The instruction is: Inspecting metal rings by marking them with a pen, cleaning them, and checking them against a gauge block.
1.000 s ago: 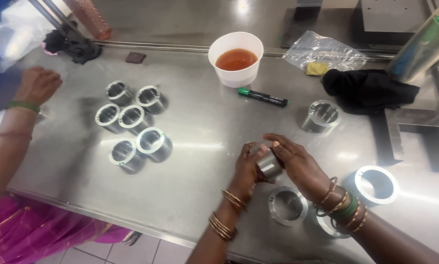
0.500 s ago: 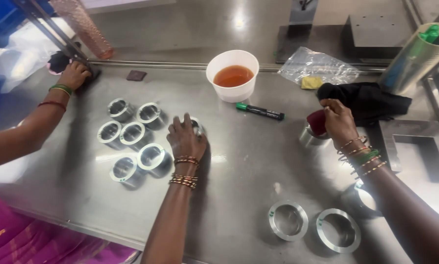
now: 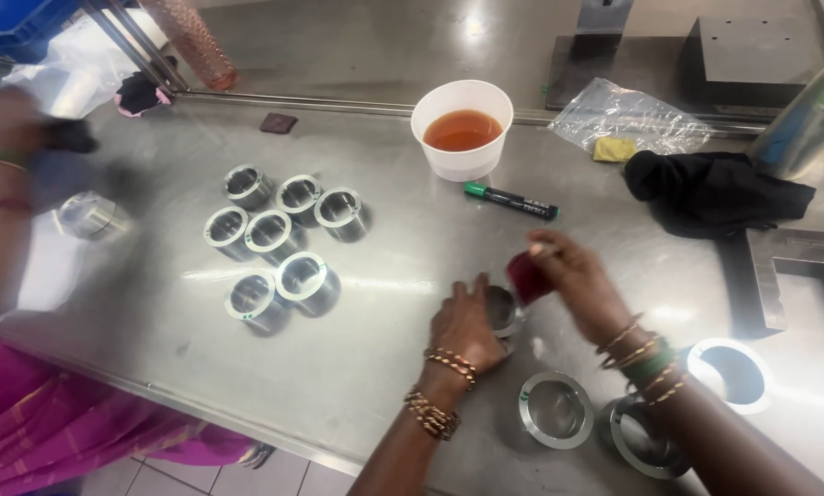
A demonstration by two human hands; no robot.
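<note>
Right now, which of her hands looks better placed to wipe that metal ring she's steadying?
Probably the right hand: it holds the dark red cloth right beside the metal ring, while the left hand rests on the ring.

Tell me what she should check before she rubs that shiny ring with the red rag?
1. Left hand steadies the metal ring: ok, it rests on it.
2. Right hand grips the dark red rag: ok.
3. Cup of orange liquid upright, away from the hands: ok.
4. Green marker clear of the ring: ok.
5. Seven rings grouped apart from the hands: ok.
6. Ring's inside clean: cannot tell, hand hides it.
</note>
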